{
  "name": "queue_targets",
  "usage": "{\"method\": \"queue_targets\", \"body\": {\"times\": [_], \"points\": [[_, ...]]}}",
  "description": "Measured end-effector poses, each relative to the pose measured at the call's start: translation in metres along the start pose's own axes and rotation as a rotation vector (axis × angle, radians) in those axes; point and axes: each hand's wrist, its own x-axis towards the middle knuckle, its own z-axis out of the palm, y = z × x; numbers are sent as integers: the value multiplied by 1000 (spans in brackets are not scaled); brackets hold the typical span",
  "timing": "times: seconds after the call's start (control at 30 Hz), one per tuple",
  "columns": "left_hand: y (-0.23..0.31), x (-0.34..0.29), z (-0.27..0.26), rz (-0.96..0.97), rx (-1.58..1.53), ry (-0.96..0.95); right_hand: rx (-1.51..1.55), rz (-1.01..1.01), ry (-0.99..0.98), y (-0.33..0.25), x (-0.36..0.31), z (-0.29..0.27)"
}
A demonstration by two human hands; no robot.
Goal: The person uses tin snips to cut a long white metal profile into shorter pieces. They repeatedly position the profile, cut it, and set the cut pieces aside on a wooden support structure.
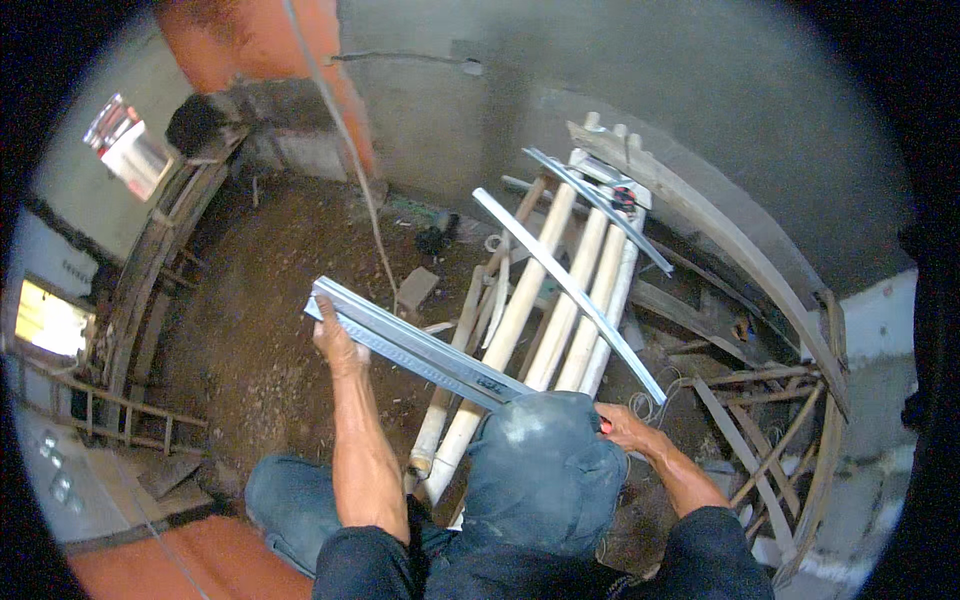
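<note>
Seemingly the work is midway, nothing visibly joined: left of centre, the left hand [339, 345] pinches the end of the metal channels [415, 345]; lower right, the right hand [635, 432] is curled round a red object [606, 426]. Two metal strips [572, 292] lie across pale poles [530, 308].

Long metal profile [415, 348] (silvery), aslant

I was on what looked like a building site, in an unfinished room: the floor [240, 290] was bare earth, a cable [400, 56] ran loose across the plain grey wall [660, 70], and timber [143, 280] and a ladder-like wooden frame [112, 399] lined the floor's left edge.
</note>
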Motion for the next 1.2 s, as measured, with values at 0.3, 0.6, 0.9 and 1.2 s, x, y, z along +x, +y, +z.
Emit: {"method": "queue_targets", "body": {"times": [0.3, 0.6, 0.9, 1.2], "points": [[56, -19, 62, -127, -190, -158, -34, 28, 19, -17, 0, -35], [99, -77, 121, 66, -139, -231, -56, 226, 22, 0, -11, -23], [129, -104, 136, 14, -189, -308, 28, 297, -34, 3, 4, -33], [137, -114, 140, 40, -281, -387, -68, 333, -53, -2, 13, -46]]}}
